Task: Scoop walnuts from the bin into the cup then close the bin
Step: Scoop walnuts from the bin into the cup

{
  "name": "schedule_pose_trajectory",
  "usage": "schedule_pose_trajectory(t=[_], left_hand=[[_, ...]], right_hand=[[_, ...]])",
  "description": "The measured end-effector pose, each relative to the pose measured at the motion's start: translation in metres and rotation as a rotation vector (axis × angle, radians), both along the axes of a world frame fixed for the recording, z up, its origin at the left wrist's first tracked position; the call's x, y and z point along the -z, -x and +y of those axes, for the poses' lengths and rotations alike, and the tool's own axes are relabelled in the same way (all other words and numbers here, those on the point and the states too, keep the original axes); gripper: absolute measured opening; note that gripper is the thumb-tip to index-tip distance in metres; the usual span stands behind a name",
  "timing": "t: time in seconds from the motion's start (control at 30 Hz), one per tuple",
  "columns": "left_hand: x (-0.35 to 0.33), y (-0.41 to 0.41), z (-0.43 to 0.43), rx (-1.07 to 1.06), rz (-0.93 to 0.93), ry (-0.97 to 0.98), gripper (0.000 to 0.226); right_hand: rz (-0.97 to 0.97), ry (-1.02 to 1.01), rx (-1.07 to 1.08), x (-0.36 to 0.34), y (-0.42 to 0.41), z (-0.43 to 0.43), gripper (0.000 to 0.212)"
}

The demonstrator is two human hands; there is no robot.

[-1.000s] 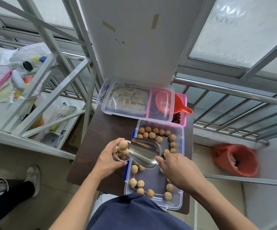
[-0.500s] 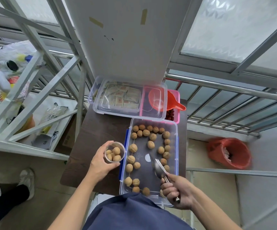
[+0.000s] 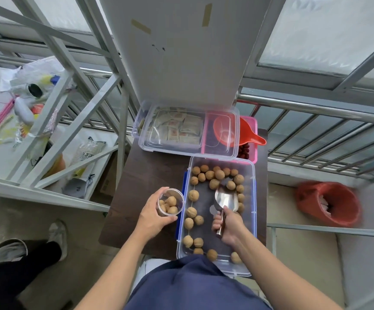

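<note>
A clear plastic bin (image 3: 253,198) with blue side latches lies open on the dark table, with several walnuts (image 3: 214,183) spread over its floor. My left hand (image 3: 153,217) holds a clear cup (image 3: 170,202) with several walnuts in it, just left of the bin. My right hand (image 3: 229,227) grips the handle of a metal scoop (image 3: 224,199) inside the bin, its mouth pointing toward the walnuts at the far end. The scoop looks empty. The bin's clear lid (image 3: 223,151) rests on the boxes behind it.
Behind the bin sit a clear box of packets (image 3: 175,128) and a pink box with an orange scoop (image 3: 252,138). A white metal rack (image 3: 54,121) stands left, a railing right. A red basket (image 3: 329,203) is on the floor. Someone's leg and shoe (image 3: 57,233) are at lower left.
The scoop left the cup after tipping walnuts in, dropped into the bin near me, and has now slid forward toward the far walnuts. The cup hand stayed beside the bin.
</note>
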State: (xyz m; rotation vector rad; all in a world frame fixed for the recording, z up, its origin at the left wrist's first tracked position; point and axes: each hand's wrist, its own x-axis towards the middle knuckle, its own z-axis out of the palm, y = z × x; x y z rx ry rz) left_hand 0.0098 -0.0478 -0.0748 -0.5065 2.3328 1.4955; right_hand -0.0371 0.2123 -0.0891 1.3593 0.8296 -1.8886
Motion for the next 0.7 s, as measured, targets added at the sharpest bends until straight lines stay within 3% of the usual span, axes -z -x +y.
schedule_pose_trajectory(t=[0.1, 0.2, 0.43, 0.7], left_hand=[[-0.002, 0.003, 0.000, -0.005, -0.006, 0.004, 0.096], [-0.003, 0.011, 0.001, 0.003, -0.025, 0.018, 0.096], [-0.004, 0.015, 0.001, 0.027, -0.044, 0.014, 0.098], [-0.006, 0.009, 0.005, -0.009, -0.010, 0.004, 0.097]], right_hand=[[0.143, -0.256, -0.286, 0.020, 0.030, 0.005, 0.041], [0.186, -0.370, -0.451, 0.022, 0.051, 0.009, 0.045], [0.213, -0.382, -0.524, 0.030, 0.047, 0.026, 0.044], [0.492, -0.495, -0.707, -0.018, 0.014, 0.036, 0.031]])
